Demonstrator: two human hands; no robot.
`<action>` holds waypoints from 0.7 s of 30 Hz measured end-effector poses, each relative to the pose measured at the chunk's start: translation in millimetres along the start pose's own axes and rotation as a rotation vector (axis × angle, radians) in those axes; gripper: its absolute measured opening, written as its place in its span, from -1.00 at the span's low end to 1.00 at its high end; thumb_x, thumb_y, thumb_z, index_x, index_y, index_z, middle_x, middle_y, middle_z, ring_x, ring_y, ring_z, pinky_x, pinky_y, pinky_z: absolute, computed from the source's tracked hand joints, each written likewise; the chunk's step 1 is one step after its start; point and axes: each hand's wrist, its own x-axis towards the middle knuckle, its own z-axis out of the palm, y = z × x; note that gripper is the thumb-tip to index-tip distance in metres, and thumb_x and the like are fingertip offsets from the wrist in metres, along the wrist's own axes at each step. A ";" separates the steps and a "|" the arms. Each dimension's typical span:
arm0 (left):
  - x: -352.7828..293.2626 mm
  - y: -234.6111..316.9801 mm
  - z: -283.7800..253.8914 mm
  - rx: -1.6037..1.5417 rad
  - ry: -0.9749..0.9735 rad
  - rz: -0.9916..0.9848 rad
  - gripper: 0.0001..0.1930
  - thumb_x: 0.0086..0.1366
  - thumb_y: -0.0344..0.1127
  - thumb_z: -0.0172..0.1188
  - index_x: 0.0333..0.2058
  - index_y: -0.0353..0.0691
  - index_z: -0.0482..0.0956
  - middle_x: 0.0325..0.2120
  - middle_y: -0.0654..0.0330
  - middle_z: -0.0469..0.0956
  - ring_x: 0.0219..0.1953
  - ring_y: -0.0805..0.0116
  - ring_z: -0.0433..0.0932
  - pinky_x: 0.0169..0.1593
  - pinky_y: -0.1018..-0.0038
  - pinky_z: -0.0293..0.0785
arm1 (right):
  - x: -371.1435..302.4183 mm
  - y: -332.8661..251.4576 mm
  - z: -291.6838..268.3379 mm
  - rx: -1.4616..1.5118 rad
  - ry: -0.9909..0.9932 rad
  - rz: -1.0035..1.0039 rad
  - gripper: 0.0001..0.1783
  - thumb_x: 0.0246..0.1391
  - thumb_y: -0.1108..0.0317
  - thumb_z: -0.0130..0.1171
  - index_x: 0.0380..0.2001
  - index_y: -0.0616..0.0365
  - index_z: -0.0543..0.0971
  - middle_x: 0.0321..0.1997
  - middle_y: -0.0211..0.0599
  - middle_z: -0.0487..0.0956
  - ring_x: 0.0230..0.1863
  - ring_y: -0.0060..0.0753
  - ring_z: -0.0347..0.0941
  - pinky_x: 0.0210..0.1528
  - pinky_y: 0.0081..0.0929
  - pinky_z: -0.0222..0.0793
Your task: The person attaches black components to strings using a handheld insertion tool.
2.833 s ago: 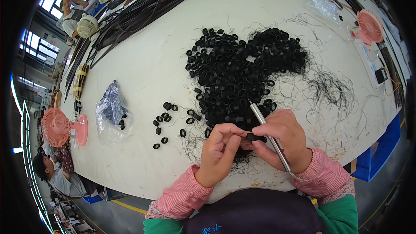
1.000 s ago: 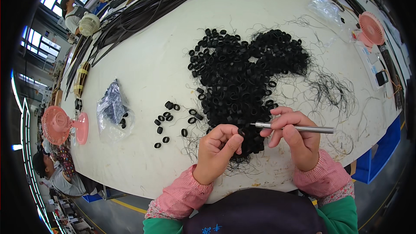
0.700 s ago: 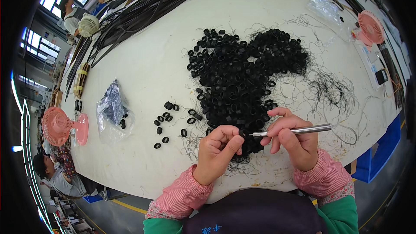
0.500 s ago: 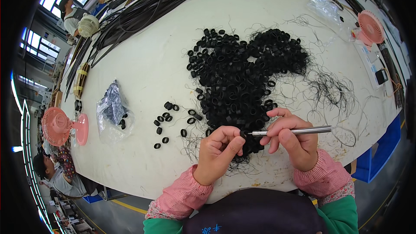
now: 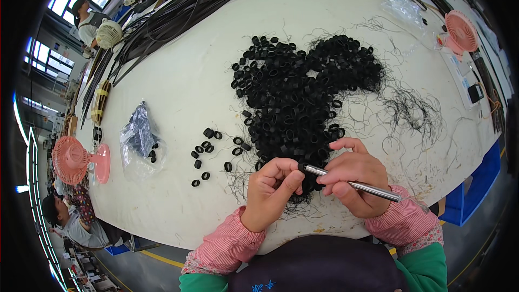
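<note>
My left hand (image 5: 270, 190) pinches a small black loop (image 5: 301, 167) between thumb and fingertips, at the near end of a large pile of black loops (image 5: 289, 105) with loose thread ends. In my right hand (image 5: 359, 176) is a slim silver pen-shaped metal tool (image 5: 376, 191), gripped between thumb and fingers. It slants down to the right, and its tip meets the loop at my left fingertips. Whether the tip is inside the loop or only against it, I cannot tell. Several separate loops (image 5: 208, 147) lie left of the pile.
A clear plastic bag with dark contents (image 5: 141, 135) and a pink fan (image 5: 73, 159) stand at the left. Long black strips (image 5: 167, 16) cover the far left. Loose threads (image 5: 413, 111), another pink fan (image 5: 461, 31) and a white power strip (image 5: 459, 84) are rightward. Co-workers sit beyond the table.
The tool has tilted, its rear end swinging down toward me while its tip stays at the loop. My right hand has turned and shifted slightly left; my left hand holds its place.
</note>
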 end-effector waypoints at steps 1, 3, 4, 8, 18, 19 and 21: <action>-0.3 0.7 0.2 0.002 0.003 -0.004 -0.89 0.34 -0.42 0.12 -0.23 -0.35 0.48 -0.53 0.32 0.52 -0.49 0.68 0.44 -0.38 0.72 0.37 | -0.2 0.7 0.3 0.001 0.000 0.000 -0.82 0.21 0.28 0.02 -0.36 0.10 0.55 -0.56 -0.48 0.60 -0.45 -0.48 0.54 0.16 -0.12 0.17; -0.5 1.0 0.0 0.003 0.006 -0.008 -0.89 0.34 -0.43 0.12 -0.23 -0.34 0.48 -0.53 0.32 0.52 -0.48 0.68 0.44 -0.37 0.72 0.37 | -0.9 2.0 0.6 -0.005 0.026 -0.007 -0.83 0.20 0.28 0.02 -0.35 0.10 0.55 -0.57 -0.48 0.59 -0.46 -0.49 0.54 0.16 -0.13 0.17; -0.6 0.9 -0.5 0.005 0.002 -0.008 -0.89 0.34 -0.43 0.12 -0.23 -0.34 0.48 -0.53 0.32 0.52 -0.48 0.67 0.44 -0.37 0.72 0.37 | -0.7 1.8 0.3 -0.005 0.026 -0.006 -0.83 0.20 0.28 0.02 -0.35 0.10 0.55 -0.57 -0.48 0.59 -0.46 -0.49 0.54 0.16 -0.13 0.17; -0.9 -0.4 -1.1 -0.037 0.007 0.006 -0.90 0.33 -0.44 0.13 -0.23 -0.34 0.48 -0.50 0.31 0.53 -0.48 0.67 0.44 -0.38 0.71 0.37 | 0.3 -2.1 -4.0 0.071 0.056 0.025 -0.91 0.11 0.36 0.16 -0.35 0.12 0.60 -0.54 -0.45 0.57 -0.46 -0.44 0.53 0.08 -0.17 0.28; -1.8 0.9 0.6 -0.049 -0.041 -0.037 -0.90 0.32 -0.46 0.15 -0.22 -0.31 0.49 -0.50 0.35 0.51 -0.49 0.68 0.43 -0.40 0.72 0.35 | 0.0 5.0 12.0 0.018 0.055 0.136 -0.63 -0.05 0.55 0.30 -0.12 0.17 0.50 -0.24 -0.20 0.56 -0.29 -0.35 0.56 -0.24 -0.50 0.46; -2.1 0.3 0.2 -0.037 -0.045 -0.029 -0.90 0.31 -0.47 0.15 -0.22 -0.31 0.49 -0.51 0.35 0.51 -0.50 0.69 0.42 -0.41 0.72 0.34 | -0.4 5.0 12.4 0.038 0.041 0.150 -0.62 -0.06 0.56 0.30 -0.12 0.17 0.50 -0.25 -0.21 0.56 -0.29 -0.39 0.55 -0.25 -0.52 0.46; -2.7 0.0 0.4 -0.025 -0.049 -0.021 -0.91 0.31 -0.47 0.15 -0.22 -0.31 0.50 -0.51 0.35 0.51 -0.51 0.70 0.42 -0.42 0.72 0.32 | -2.4 6.6 11.5 0.060 0.050 0.164 -0.62 -0.06 0.56 0.30 -0.13 0.16 0.50 -0.26 -0.23 0.56 -0.30 -0.41 0.55 -0.26 -0.53 0.46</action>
